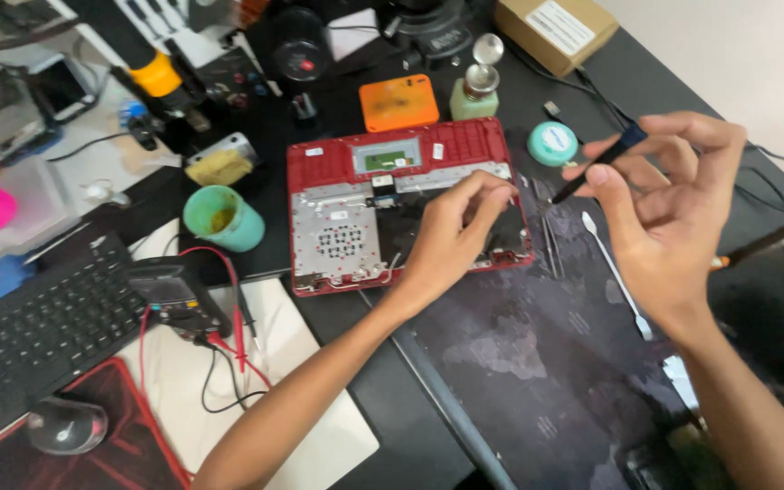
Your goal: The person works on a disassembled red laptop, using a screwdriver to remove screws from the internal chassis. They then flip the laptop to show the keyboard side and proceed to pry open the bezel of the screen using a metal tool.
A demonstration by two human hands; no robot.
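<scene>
Nearest the camera lie a mouse (65, 425) and a black keyboard (34, 331) at the left edge, with a multimeter (174, 295) trailing red and black leads beside them. A dark mat (537, 381) covers the table on the right, and a white spudger (617, 275) lies on it.

The left hand (451, 238) rests on the red laptop (401, 204), which lies opened in the middle of the table, its fingers (492, 186) pinched together over the right part of the bare interior; whether they hold anything is too small to tell. The right hand (673, 200) hovers above the mat, just right of the laptop, gripping a dark screwdriver (602, 163) between thumb and fingers. Its long axis runs diagonally, tip pointing down-left toward the laptop's right edge.

Left of the laptop stands a green cup (224, 218) with yellowish residue inside. Beyond it, an orange box (398, 102) lies shut. A pale green bottle (475, 91) with a metal pump top stands beside it, and a round teal tin (553, 142) with a white label sits to the right. Farthest off is a brown carton (555, 32) bearing a white rectangular label.
</scene>
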